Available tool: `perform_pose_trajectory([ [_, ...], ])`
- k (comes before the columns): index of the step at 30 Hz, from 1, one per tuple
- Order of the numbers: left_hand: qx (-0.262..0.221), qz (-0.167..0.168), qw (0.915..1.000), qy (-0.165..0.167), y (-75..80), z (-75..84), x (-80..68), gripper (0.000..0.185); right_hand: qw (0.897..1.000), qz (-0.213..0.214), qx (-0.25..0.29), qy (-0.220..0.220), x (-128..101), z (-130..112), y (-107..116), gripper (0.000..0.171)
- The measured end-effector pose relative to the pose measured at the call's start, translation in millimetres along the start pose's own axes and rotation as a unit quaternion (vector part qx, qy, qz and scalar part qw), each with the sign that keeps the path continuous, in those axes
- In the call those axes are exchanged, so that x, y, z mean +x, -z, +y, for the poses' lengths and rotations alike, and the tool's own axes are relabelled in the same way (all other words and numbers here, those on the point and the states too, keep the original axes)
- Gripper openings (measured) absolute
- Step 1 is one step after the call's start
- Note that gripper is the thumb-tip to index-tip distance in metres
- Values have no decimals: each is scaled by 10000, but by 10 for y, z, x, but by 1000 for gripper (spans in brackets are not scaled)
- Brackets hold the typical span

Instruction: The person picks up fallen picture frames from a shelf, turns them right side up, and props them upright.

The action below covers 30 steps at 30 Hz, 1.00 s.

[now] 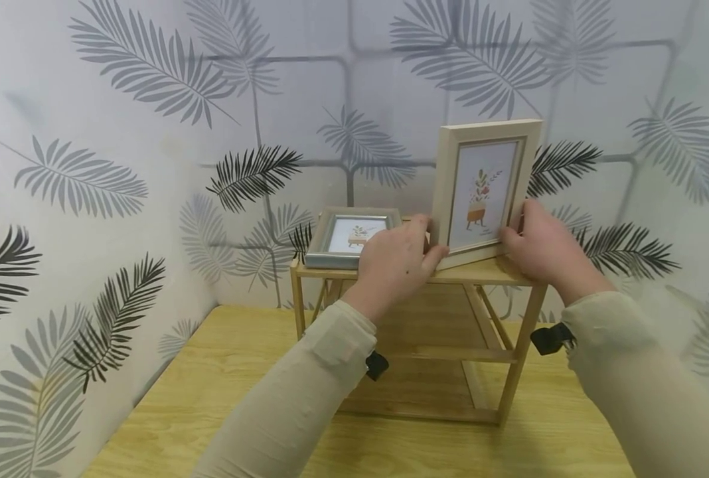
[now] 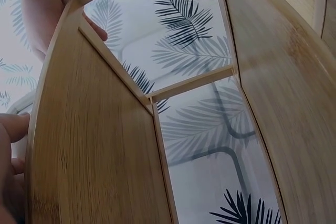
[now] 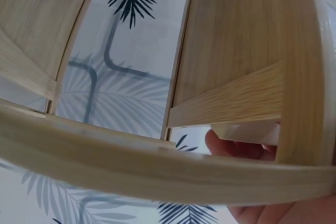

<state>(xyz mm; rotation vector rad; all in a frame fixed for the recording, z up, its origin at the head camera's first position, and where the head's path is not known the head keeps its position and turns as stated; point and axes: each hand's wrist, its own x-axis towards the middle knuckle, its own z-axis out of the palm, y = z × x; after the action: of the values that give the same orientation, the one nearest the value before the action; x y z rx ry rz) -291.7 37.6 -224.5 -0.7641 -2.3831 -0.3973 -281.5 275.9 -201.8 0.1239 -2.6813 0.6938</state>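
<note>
Hands: left hand and right hand pinch the lower side edges of the tall picture frame, standing upright between their fingers on the bamboo shelf, equally near both.

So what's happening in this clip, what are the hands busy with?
A person is handling a beige picture frame that stands upright on top of a small bamboo shelf. The left hand holds its lower left edge and the right hand its lower right edge. A smaller grey picture frame lies flat on the shelf top, to the left of the upright one, untouched. The shelf sits on a wooden table set against leaf-patterned wallpaper.
</note>
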Motion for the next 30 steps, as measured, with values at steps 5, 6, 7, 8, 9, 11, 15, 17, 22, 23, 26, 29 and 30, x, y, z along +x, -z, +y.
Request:
perform_pose_trajectory([
  [5,-8,16,10000,-64,-6,-15,-28,40,9999,-88,-88,-38,0,3,-12,35],
  [6,-2,8,10000,-73,-8,-16,-30,41,9999,-112,-96,-49,-1,9,-12,36],
  [7,2,12,10000,-80,-9,-16,-32,42,9998,-138,-100,-60,0,14,-14,37],
  [8,20,8,10000,-79,-11,-15,-32,42,9998,-143,-105,-61,2,16,-17,37],
  [9,28,5,10000,-79,-12,-13,-33,42,9998,-142,-117,-50,7,18,-20,37],
  [11,47,4,10000,-71,-16,-12,-32,41,9998,-112,-149,-30,20,21,-28,36],
  [15,24,-5,10000,-72,-24,-6,-31,44,9998,-67,-194,-19,45,20,-45,32],
  [17,-8,25,9999,-100,-31,-5,-28,45,9998,-81,-178,-29,54,25,-47,31],
  [22,18,235,9996,-176,-48,-7,-16,46,9998,-170,-70,-77,76,36,-48,32],
  [23,34,275,9994,-185,-49,-7,-13,45,9998,-180,-58,-89,80,37,-49,33],
  [26,29,389,9990,-212,-47,-5,-11,45,9998,-154,-45,-78,93,37,-48,33],
  [29,-47,465,9986,-251,-36,0,-12,43,9999,-104,-78,-30,97,26,-38,32],
  [30,-76,494,9984,-271,-31,1,-11,43,9999,-88,-86,-12,98,19,-33,32],
])
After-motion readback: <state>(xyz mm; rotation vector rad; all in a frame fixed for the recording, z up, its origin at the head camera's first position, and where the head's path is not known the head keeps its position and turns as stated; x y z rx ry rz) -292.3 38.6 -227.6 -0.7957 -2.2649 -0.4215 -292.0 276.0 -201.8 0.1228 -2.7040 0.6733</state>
